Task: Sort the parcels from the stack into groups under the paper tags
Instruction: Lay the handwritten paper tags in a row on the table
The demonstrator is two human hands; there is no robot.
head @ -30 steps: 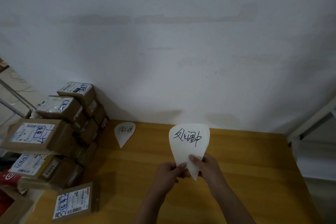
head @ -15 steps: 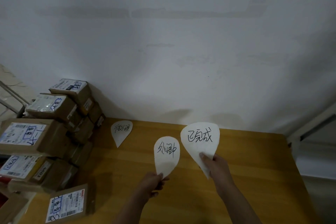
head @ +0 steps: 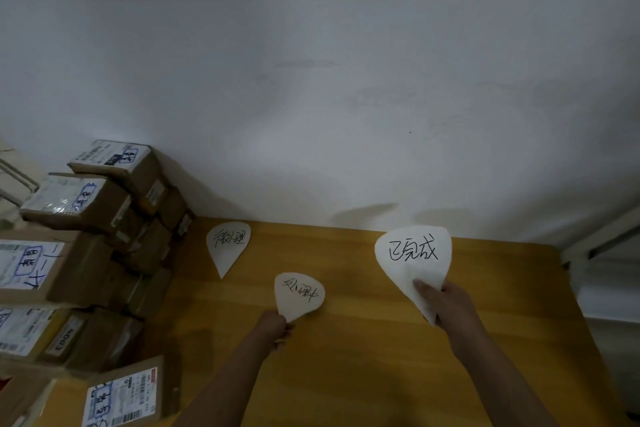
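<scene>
A stack of brown cardboard parcels (head: 86, 246) with white shipping labels stands at the table's left end against the wall. One white teardrop paper tag (head: 228, 244) with handwriting lies flat on the wooden table (head: 346, 374) near the stack. My left hand (head: 275, 326) pinches the tip of a second tag (head: 299, 295), which lies low over the table's middle. My right hand (head: 438, 302) grips the pointed end of a third, larger tag (head: 414, 253) and holds it upright at the right.
A single parcel (head: 124, 392) lies apart near the table's front left. A white wall (head: 329, 80) runs directly behind the table. The table's right edge meets a white frame (head: 602, 236).
The two tags held together have been separated. My left hand has lowered its tag toward the table's middle, and my right hand has carried the larger tag rightward.
</scene>
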